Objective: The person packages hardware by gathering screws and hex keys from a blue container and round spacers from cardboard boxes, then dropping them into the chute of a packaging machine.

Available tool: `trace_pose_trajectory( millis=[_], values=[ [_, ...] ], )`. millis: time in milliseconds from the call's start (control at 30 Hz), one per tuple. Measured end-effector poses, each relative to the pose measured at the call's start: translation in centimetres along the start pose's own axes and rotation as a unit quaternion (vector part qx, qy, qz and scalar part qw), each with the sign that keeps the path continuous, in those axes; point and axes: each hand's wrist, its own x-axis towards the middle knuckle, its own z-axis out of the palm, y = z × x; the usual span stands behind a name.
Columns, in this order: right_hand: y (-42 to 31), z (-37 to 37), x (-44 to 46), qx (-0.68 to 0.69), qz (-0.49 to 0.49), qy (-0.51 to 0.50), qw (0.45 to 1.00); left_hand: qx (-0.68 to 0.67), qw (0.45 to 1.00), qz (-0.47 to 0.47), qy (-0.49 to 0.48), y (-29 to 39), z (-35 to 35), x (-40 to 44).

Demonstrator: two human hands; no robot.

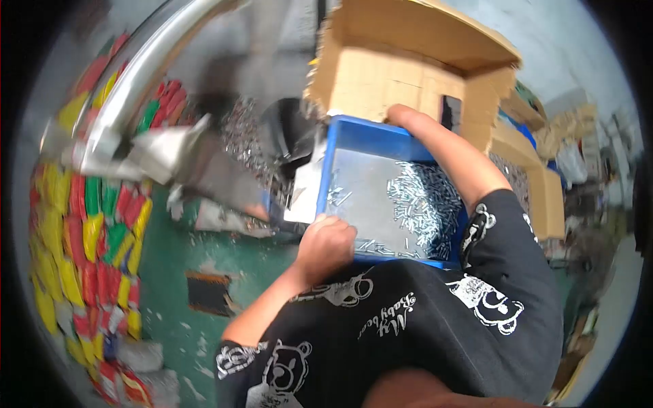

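A blue tray [331, 163] is held against the front of the body. Many small metal pins or screws [425, 207] are heaped toward its right side, with a few loose ones along the left and near edges. My left hand [326, 248] is closed around the tray's near left corner. At the far edge, my right hand [401, 117] holds the rim, its fingers partly hidden behind it. Just beyond the tray stands an open cardboard box [408, 75], with a dark object [449, 112] inside.
A blurred metal machine part [136, 75] curves across the upper left. Stacked red, yellow and green packets [88, 238] line the left side. More metal pieces [245, 136] lie beside a black round part [286, 129]. Another cardboard box [544, 197] is at right, above green floor [170, 292].
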Motion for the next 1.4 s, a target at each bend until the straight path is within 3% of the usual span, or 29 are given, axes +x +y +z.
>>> trace_pose_trajectory(
  millis=[67,133,167,333,467,533,1000,1200,1300,1400],
  values=[
    [2.5,1.6,1.4,0.078,0.02,0.017,0.997,-0.015,1.0,-0.011,0.019,-0.8,0.5,-0.6],
    [2.6,1.2,1.9,-0.041,0.05,0.01,0.998,-0.038,0.99,0.058,0.121,-1.4,1.8,-1.2],
    [-1.0,1.2,3.3,-0.058,0.018,-0.003,0.998,-0.02,0.99,0.059,0.127,-1.3,1.7,-1.2],
    [-0.7,1.5,1.4,-0.081,-0.08,-0.076,0.991,0.018,0.993,0.063,0.098,-1.5,2.2,-1.6],
    [1.2,1.5,0.4,-0.079,-0.089,-0.112,0.987,0.01,0.997,0.069,0.04,-1.5,1.5,-1.4],
    [1.8,1.5,-0.4,-0.074,-0.084,-0.127,0.986,0.007,0.995,0.072,0.073,-1.6,1.9,-1.3],
    [4.8,2.9,-5.7,-0.021,-0.016,-0.19,0.982,0.001,0.998,0.038,0.051,-1.4,2.0,-1.2],
    [7.1,0.1,-2.7,0.015,0.017,-0.214,0.977,-0.005,0.998,0.049,0.036,-1.4,1.3,-1.3],
    [6.4,-0.3,-1.9,0.061,0.064,-0.209,0.974,-0.021,0.998,0.043,0.042,-1.6,1.6,-1.2],
    [11.1,0.2,-5.9,0.133,0.142,-0.187,0.963,-0.025,0.996,0.044,0.076,-1.5,1.8,-1.1]
  ],
)
